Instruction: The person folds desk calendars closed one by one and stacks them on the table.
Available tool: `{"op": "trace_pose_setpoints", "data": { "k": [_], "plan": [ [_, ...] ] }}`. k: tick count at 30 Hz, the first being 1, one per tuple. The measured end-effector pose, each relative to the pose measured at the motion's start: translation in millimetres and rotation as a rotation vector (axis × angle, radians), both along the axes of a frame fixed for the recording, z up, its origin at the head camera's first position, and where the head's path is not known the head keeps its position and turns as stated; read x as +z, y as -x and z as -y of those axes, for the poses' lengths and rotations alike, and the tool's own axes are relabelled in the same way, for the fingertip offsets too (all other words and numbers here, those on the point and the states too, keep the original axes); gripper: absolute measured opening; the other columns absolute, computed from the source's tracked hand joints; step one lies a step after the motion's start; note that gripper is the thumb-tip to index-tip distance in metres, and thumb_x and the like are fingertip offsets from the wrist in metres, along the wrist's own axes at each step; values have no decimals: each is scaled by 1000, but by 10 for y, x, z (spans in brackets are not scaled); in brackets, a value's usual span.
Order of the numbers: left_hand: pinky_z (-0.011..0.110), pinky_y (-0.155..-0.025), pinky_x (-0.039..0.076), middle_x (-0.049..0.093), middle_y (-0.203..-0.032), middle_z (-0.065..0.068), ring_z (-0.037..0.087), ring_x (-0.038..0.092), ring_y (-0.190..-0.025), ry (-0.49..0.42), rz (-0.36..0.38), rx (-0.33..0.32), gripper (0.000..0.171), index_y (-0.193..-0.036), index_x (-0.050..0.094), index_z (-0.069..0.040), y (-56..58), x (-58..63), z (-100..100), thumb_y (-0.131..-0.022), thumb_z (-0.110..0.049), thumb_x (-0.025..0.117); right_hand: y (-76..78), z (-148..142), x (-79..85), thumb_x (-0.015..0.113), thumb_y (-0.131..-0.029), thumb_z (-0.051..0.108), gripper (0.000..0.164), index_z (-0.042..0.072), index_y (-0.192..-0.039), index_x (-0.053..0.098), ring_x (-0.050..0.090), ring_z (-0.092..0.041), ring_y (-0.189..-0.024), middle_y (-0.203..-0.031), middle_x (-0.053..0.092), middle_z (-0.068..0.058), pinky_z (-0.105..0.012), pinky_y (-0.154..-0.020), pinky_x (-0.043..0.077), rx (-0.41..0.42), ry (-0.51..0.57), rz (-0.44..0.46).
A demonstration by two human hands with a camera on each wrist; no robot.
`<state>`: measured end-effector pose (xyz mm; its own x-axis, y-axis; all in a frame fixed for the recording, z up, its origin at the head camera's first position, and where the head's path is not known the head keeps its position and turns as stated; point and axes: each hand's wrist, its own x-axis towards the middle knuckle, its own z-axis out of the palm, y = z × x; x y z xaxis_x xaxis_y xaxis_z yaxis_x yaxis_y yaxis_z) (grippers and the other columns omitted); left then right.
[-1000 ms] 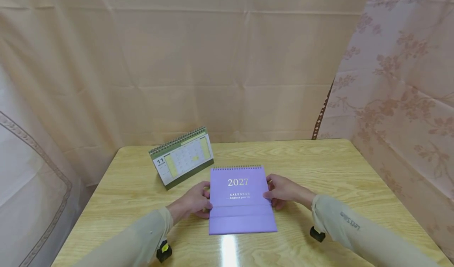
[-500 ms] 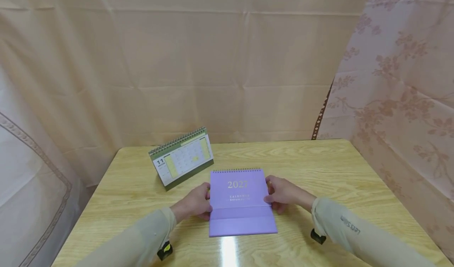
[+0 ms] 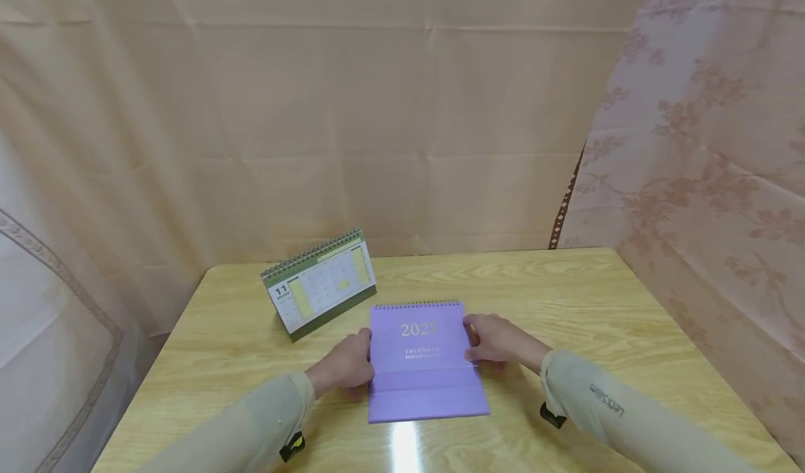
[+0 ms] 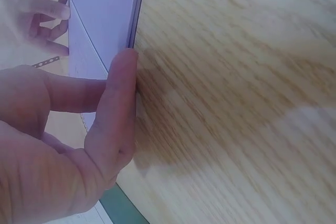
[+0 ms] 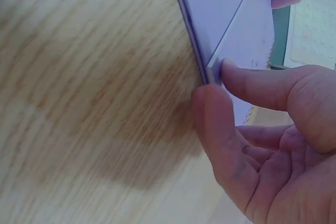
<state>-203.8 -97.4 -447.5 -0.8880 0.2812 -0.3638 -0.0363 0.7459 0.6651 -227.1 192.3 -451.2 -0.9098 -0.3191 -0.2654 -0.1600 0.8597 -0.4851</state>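
A purple desk calendar (image 3: 418,356) marked 2027 lies low over the table, its spiral binding along the far edge. My left hand (image 3: 344,362) pinches its left edge; in the left wrist view a finger (image 4: 118,103) runs along that side. On the right edge, my right hand (image 3: 503,340) holds it between thumb (image 5: 257,82) and a finger (image 5: 212,114) underneath. A crease crosses the calendar's near half. Behind and to the left stands a green and white desk calendar (image 3: 323,284), propped like a tent and angled, open at a page marked 11.
Both calendars are on a wood-grain table (image 3: 566,298). A beige curtain (image 3: 377,110) hangs behind it, with a floral cloth (image 3: 711,179) on the right and a white cloth (image 3: 44,333) on the left. A light reflection falls near the front.
The purple calendar's far edge has dropped slightly, and it lies a little flatter. Both hands have kept their hold. The head view has shifted slightly; the green calendar has stayed put.
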Motion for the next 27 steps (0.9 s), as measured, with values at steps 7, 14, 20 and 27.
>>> {"op": "trace_pose_setpoints", "data": {
  "k": [7, 14, 20, 27],
  "plan": [
    [35, -45, 55, 59, -105, 28, 27, 64, -52, 21, 2, 33, 68, -146, 31, 14, 6, -8, -20, -84, 17, 56, 6, 22, 75, 84, -85, 13, 60, -6, -134, 56, 56, -15, -45, -75, 57, -1, -28, -46, 49, 39, -38, -32],
    [35, -44, 55, 55, -104, 26, 28, 63, -53, 5, -5, 24, 66, -145, 33, 15, 2, 29, -26, -83, 17, 57, 39, 9, 107, 84, -85, 16, 63, -6, -137, 54, 57, -17, -45, -78, 57, -1, -27, -40, 46, 26, -63, -9],
    [35, -44, 55, 55, -99, 22, 26, 62, -55, 11, 3, 27, 63, -143, 35, 15, 14, 35, -18, -84, 16, 57, 59, 11, 116, 84, -86, 18, 62, -4, -136, 55, 54, -14, -45, -78, 57, -1, -26, -41, 45, 39, -75, -14],
    [36, -44, 55, 55, -100, 22, 27, 61, -60, 5, 13, 33, 63, -143, 35, 14, 6, 11, -28, -85, 15, 59, 24, 6, 96, 84, -85, 16, 61, -5, -135, 56, 55, -16, -47, -78, 57, -2, -28, -42, 46, 26, -46, -3]
  ]
}}
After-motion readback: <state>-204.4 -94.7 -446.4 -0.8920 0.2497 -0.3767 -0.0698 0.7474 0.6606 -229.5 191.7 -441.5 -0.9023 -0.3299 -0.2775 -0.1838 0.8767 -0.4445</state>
